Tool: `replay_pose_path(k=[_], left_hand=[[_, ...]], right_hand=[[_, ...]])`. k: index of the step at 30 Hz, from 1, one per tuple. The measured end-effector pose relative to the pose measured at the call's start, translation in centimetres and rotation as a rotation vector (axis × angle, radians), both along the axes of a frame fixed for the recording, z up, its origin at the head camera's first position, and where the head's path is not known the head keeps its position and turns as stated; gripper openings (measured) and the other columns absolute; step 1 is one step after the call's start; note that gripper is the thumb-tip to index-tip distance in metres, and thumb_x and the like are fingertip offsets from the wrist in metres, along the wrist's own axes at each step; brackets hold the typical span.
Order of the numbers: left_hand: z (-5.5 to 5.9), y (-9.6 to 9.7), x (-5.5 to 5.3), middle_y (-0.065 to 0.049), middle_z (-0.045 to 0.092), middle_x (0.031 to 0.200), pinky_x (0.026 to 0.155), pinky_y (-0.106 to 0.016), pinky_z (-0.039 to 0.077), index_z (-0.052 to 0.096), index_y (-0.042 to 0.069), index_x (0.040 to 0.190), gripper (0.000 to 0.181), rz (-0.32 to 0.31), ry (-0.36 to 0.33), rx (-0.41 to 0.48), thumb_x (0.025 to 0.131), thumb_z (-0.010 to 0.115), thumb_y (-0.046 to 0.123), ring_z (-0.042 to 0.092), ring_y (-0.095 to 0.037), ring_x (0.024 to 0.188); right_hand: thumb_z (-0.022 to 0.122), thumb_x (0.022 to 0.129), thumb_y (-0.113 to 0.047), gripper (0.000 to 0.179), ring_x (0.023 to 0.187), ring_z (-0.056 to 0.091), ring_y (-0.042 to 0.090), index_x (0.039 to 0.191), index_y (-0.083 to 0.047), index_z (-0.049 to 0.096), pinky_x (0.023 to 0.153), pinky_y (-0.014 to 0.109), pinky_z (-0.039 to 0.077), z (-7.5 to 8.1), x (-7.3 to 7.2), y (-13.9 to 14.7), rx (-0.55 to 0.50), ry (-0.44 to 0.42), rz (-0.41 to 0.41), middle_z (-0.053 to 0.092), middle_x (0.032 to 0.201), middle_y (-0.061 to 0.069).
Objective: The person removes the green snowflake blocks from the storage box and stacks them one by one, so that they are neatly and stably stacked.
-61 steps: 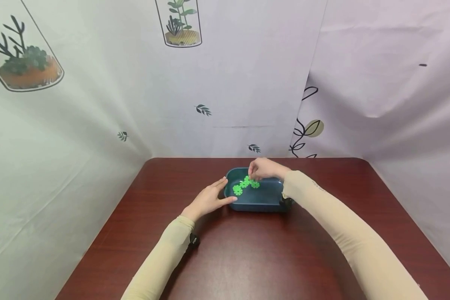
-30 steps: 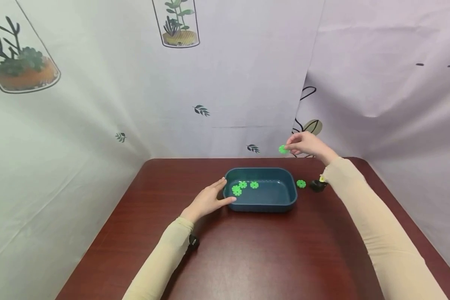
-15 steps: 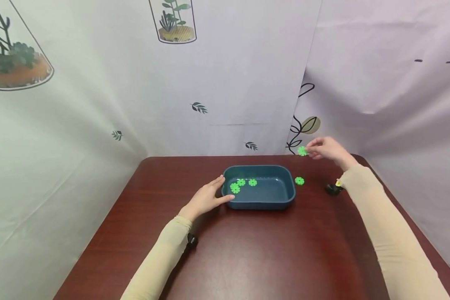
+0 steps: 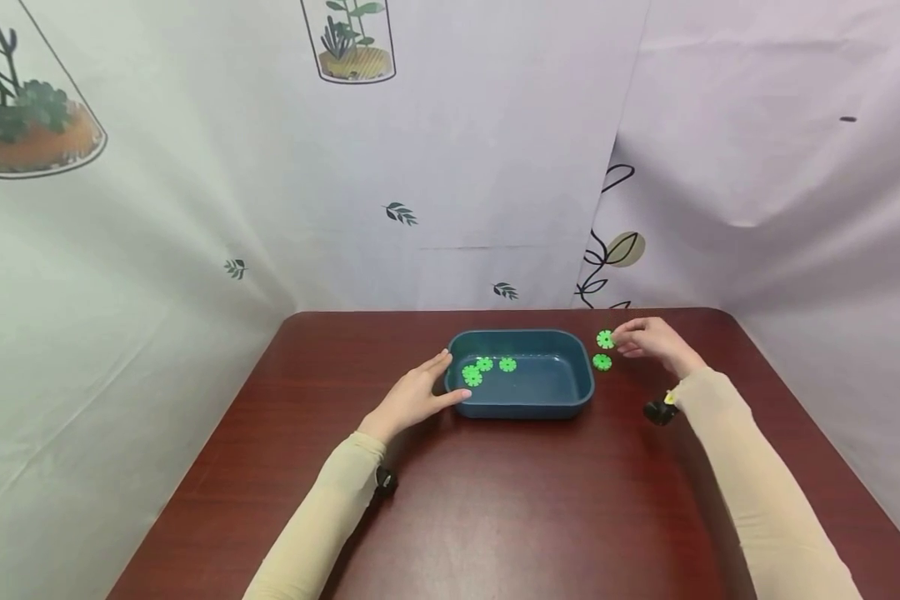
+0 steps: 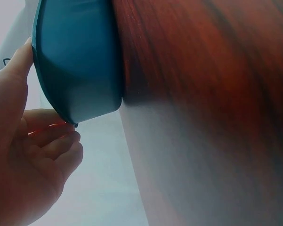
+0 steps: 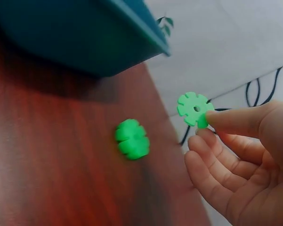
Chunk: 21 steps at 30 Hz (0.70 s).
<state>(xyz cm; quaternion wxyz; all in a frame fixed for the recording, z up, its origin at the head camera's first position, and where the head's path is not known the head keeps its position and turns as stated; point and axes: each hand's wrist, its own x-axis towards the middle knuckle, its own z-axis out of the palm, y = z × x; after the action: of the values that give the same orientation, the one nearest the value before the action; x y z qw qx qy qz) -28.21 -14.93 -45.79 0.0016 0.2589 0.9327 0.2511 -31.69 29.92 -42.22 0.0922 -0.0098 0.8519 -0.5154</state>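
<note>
The green snowflake building disc [image 6: 187, 106] is in the air just beyond the right end of the tray, pinched at its edge between the thumb and fingers of my right hand [image 6: 245, 160]. My other right fingers are bent loosely beneath, bearing nothing. I judge the step in hand to be placing this disc on the table [image 4: 457, 500] beside the tray. The next move, as I read it, calls for tipping the disc flat, lowering it and easing the pinch without nudging the loose disc [image 4: 602, 362] lying near it.

My disc is round, so it has no long axis; its notches run all round the rim and its central hole is plain to see. It stands tilted, broad face turned back toward my wrist, free edge pointing left, away from my fingertips. The loose disc is blurred at my wrist, so I can't rule out 2 stacked there.

Farther left, the dark teal tray [image 4: 521, 411] lies with its long axis running left to right. Inside, toward its left half, I count 4 green discs [image 4: 507, 365], 2 of them overlapping. My left hand [image 4: 412, 396] is spread at the tray's left end, thumb and fingers touching its rim, which should keep it steady.
</note>
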Motion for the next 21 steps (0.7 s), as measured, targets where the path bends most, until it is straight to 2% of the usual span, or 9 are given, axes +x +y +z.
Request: replay_pose_path(k=[3,9,14,21], left_hand=[[0.0,0.0,0.0,-0.008,0.032,0.162,0.114,-0.046,0.036,0.038,0.006,0.156,0.093,0.004,-0.005,-0.001,0.089,0.064,0.066,0.035,-0.024,0.147],[0.0,0.0,0.0,-0.008,0.032,0.162,0.115,-0.045,0.036,0.038,0.006,0.155,0.092,0.003,-0.001,-0.004,0.089,0.065,0.065,0.035,-0.024,0.147],[0.2,0.0,0.1,-0.01,0.032,0.162,0.115,-0.045,0.036,0.037,0.005,0.156,0.092,-0.003,-0.008,0.006,0.09,0.066,0.063,0.034,-0.024,0.147],[0.4,0.1,0.2,-0.012,0.031,0.162,0.115,-0.046,0.036,0.036,0.005,0.156,0.089,-0.007,-0.016,0.009,0.091,0.068,0.057,0.034,-0.024,0.147]], right_hand=[[0.06,0.101,-0.009,0.036,0.087,0.07,0.021,0.123,0.019,0.057,0.086,0.039,0.059,-1.0,0.2,0.0,-0.01,-0.023,-0.003,0.07,0.105,0.019],[0.059,0.1,-0.008,0.036,0.082,0.068,0.016,0.122,0.02,0.058,0.079,0.031,0.06,-2.2,0.2,-0.2,-0.003,-0.048,0.015,0.07,0.101,0.014],[0.059,0.1,-0.007,0.035,0.079,0.067,0.013,0.122,0.021,0.057,0.078,0.03,0.059,-2.5,0.1,-0.4,-0.001,-0.078,0.011,0.07,0.096,0.01],[0.058,0.101,-0.01,0.039,0.08,0.068,0.014,0.124,0.021,0.056,0.079,0.031,0.06,-2.7,0.2,-0.4,-0.008,-0.115,0.011,0.07,0.102,0.015]])
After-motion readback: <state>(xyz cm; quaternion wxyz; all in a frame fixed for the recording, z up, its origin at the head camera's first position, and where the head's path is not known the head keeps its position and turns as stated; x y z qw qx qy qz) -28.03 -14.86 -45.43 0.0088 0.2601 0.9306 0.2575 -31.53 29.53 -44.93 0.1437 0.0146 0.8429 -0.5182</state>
